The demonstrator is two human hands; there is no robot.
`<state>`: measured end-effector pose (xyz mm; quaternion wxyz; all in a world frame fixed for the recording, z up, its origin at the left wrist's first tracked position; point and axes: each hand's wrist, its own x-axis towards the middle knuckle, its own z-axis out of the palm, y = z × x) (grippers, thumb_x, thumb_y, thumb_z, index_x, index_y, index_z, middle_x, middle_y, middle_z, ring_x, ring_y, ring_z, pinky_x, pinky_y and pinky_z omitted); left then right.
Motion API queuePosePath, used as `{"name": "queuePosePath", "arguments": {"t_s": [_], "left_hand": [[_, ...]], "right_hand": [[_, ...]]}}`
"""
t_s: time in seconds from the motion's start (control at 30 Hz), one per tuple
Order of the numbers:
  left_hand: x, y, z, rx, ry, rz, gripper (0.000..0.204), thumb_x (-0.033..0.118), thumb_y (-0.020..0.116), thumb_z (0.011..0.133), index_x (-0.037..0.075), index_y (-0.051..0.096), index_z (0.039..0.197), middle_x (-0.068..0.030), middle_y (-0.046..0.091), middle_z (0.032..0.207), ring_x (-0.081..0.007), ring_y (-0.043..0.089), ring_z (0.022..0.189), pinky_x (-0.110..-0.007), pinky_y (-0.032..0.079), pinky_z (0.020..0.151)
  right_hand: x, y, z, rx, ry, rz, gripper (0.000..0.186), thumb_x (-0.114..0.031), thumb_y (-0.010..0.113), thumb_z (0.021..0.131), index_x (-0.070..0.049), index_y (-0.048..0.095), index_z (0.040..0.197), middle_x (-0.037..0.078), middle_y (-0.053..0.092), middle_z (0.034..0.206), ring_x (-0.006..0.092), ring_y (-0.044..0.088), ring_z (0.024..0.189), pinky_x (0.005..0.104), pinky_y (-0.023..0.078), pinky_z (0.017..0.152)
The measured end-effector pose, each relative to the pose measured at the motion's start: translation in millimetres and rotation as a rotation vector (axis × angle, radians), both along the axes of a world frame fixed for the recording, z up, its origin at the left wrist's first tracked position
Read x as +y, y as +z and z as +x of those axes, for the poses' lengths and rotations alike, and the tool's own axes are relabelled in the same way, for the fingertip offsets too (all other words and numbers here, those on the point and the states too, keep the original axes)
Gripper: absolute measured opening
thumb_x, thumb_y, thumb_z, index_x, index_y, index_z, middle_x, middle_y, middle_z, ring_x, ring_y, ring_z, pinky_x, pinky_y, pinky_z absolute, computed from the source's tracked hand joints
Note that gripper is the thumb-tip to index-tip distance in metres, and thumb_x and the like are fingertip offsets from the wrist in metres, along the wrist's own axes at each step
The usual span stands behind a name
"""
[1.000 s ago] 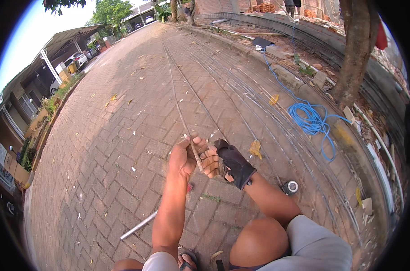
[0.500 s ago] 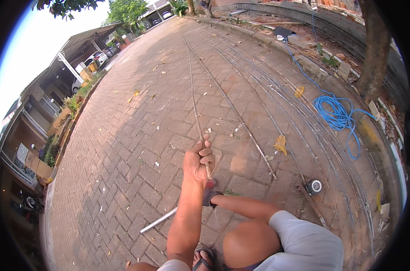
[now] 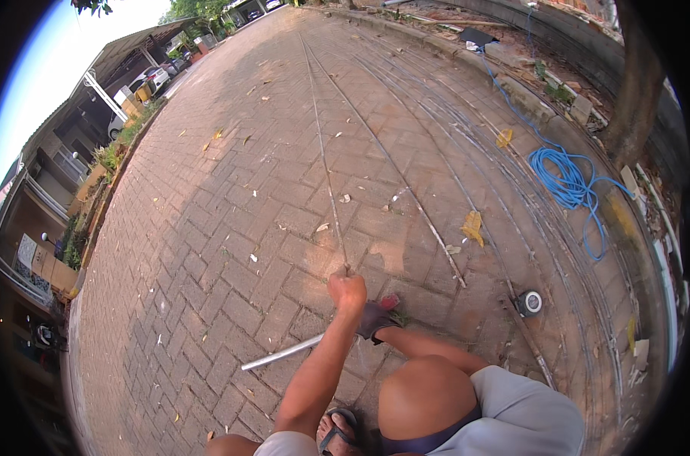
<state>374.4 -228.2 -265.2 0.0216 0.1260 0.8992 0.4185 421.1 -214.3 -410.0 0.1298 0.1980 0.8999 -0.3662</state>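
My left hand is clenched around the near end of a long thin steel rod that runs straight away over the brick paving. My right hand, in a dark glove, sits low just behind and to the right of the left fist, close to the ground. Something small and red shows at its fingertips. The left forearm partly hides the right hand, so its grip is unclear. A silver metal pipe lies on the bricks, its right end reaching under my left forearm.
More long rods lie side by side along the paving to the right. A round tape measure rests beside them. A coiled blue rope lies by the kerb. My bent knee and sandalled foot are below.
My left hand has gone from loose fingers beside the rod to a tight fist on it. The gloved right hand has dropped lower, behind the left forearm.
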Motion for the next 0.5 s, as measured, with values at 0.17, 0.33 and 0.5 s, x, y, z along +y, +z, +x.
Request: {"name": "queuePosePath", "arguments": {"t_s": [0.17, 0.33, 0.5], "left_hand": [[5.2, -45.9, 7.1, -0.134, 0.117, -0.027, 0.029, 0.016, 0.067, 0.085, -0.012, 0.070, 0.087, -0.0360, 0.069, 0.091, -0.0504, 0.069, 0.092, -0.053, 0.052, 0.080], [5.7, -71.6, 19.8, -0.202, 0.148, -0.112, 0.038, 0.026, 0.071, 0.089, -0.012, 0.069, 0.084, -0.0357, 0.069, 0.093, -0.0510, 0.068, 0.095, -0.055, 0.051, 0.083], [14.7, -81.7, 32.9, -0.252, 0.200, -0.165, 0.033, 0.023, 0.070, 0.090, -0.010, 0.072, 0.090, -0.0350, 0.069, 0.093, -0.0492, 0.068, 0.095, -0.053, 0.052, 0.084]], "right_hand": [[39.8, 54.0, 122.9, 0.161, -0.676, 0.123, 0.056, -0.059, 0.076, 0.078, -0.008, 0.078, 0.102, 0.022, 0.074, 0.105, 0.0384, 0.070, 0.101, 0.0445, 0.053, 0.095], [80.9, 100.9, 176.5, 0.732, -0.954, 0.058, 0.023, -0.015, 0.081, 0.084, -0.002, 0.072, 0.101, 0.015, 0.071, 0.091, 0.0252, 0.067, 0.084, 0.0371, 0.056, 0.078], [140.2, 171.5, 159.3, 1.329, -1.105, -0.244, 0.028, -0.001, 0.072, 0.089, -0.001, 0.067, 0.117, 0.012, 0.070, 0.096, 0.0163, 0.065, 0.079, 0.0297, 0.055, 0.069]]}}
